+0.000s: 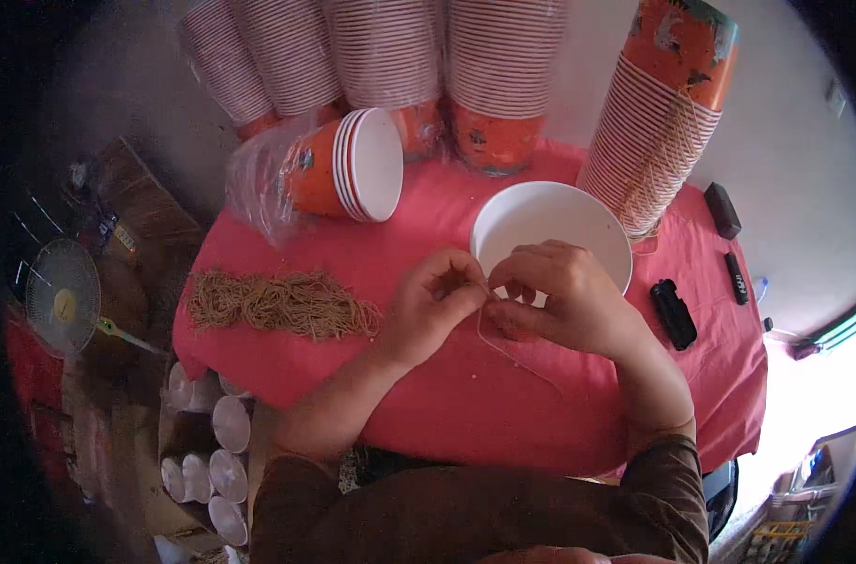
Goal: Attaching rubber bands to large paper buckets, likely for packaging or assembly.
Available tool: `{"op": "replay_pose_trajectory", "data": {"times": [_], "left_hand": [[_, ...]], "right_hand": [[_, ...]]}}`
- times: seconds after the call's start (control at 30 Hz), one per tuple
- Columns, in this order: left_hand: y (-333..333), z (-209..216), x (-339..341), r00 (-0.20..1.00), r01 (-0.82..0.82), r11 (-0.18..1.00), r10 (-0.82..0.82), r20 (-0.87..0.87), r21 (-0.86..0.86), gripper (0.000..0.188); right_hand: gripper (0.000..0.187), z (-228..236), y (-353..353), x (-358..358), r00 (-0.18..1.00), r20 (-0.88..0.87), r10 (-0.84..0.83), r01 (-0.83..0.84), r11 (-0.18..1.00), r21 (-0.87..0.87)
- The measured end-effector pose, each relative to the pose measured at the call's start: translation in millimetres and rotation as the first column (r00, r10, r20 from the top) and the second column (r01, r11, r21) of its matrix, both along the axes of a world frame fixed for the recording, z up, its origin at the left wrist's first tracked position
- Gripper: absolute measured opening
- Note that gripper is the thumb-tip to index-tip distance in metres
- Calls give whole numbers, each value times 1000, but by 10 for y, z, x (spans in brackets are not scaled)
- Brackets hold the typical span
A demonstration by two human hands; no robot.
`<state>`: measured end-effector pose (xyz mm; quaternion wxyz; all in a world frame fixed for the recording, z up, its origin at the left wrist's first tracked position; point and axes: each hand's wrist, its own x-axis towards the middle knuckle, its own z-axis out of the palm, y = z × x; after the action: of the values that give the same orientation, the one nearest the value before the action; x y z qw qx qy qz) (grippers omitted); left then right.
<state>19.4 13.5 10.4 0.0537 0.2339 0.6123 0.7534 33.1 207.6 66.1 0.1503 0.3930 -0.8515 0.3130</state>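
In front of me a paper bucket (564,214) is tipped with its round white mouth toward me; a little orange of its outer wall shows below my fingers. My left hand (430,308) pinches a thin tan string (514,361) at the bucket's near left rim. Close against it, my right hand (571,293) has its thumb and fingers brought together on the same string. The string's loose end trails down to the right over the cloth. Whether it passes through the bucket's wall is hidden by the fingers. Left of my hands lies a bundle of tan twine (276,305).
Nested orange buckets (348,169) lie in clear plastic on the red tablecloth (419,404). Tall wrapped stacks (498,66) stand behind. At right rises another stack (649,141) with strings hanging down it. A black case (673,314), a marker (736,278) and a fan (63,299) are also around.
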Motion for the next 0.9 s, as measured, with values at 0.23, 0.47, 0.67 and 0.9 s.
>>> {"op": "replay_pose_trajectory", "data": {"times": [0.23,0.47,0.67,0.9], "left_hand": [[-23,6,-30,947,205,976,-217,236,78,7],[-84,-73,-133,768,324,838,-504,395,439,6],[-106,-77,-119,737,315,819,-530,420,479,6],[-108,-60,-103,757,312,848,-495,426,429,12]], "right_hand": [[12,-17,18,-11,997,-15,-70,71,997,21],[10,7,14,1,996,27,-87,88,996,-26],[17,28,-44,42,1000,11,-25,27,980,-198],[21,16,-36,15,975,-222,5,-27,995,-97]]}}
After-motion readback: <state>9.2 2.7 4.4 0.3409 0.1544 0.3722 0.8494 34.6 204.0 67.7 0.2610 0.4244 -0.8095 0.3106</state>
